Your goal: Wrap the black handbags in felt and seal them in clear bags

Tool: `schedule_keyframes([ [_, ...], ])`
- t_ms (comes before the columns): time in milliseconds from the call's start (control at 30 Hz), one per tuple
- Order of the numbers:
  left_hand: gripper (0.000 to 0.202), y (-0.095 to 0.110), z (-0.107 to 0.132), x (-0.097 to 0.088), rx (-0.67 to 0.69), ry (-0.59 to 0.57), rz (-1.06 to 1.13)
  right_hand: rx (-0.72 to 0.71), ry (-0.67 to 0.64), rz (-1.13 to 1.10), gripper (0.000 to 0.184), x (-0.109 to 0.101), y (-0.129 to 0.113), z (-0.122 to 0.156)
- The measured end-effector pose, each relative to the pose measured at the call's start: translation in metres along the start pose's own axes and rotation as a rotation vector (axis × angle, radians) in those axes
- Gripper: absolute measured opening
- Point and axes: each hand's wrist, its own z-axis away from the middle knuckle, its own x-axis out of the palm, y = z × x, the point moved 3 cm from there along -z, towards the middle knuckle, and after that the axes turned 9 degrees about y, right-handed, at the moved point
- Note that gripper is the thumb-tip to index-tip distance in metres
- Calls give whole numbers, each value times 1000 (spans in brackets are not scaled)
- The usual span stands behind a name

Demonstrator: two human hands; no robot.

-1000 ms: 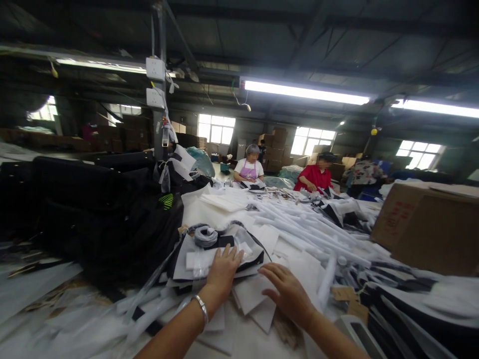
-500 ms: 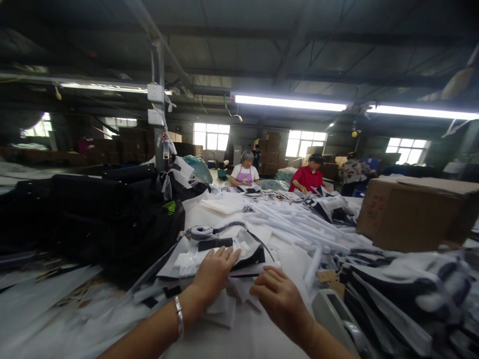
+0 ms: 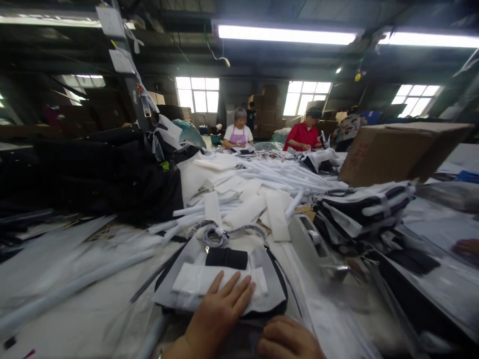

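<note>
Nearest to us, we find the right hand [image 3: 288,339] just beside the lower edge of a grey-and-black bag [image 3: 276,294], its fingers curled; we cannot tell whether they grasp anything. The left hand [image 3: 219,311] rests palm down, fingers slightly spread and closed around nothing, on a white packet [image 3: 192,280] lying across the bag. We note the bag flat on the worktable [image 3: 123,299], directly ahead, bearing also a black roll [image 3: 226,258] and, at its top, a coiled strap [image 3: 215,236]. Its interior is hidden from us. Beyond it we record loose white sheets [image 3: 249,209]; to the right, a stack of bags [image 3: 359,217]; to the left, heaped black bags [image 3: 108,174]. Farther right stands a cardboard box [image 3: 377,157], contents not visible to us. Past white tubes [image 3: 269,174], two co-workers [image 3: 238,133] sit.
</note>
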Motion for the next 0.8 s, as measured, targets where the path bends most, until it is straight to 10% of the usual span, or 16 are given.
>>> schedule_keyframes([
  [367, 49, 11, 3, -18, 120, 39, 242, -94, 154, 275, 25, -19, -13, 7],
  [800, 54, 26, 7, -19, -10, 41, 329, -92, -10, 362, 25, -22, 2, 30],
])
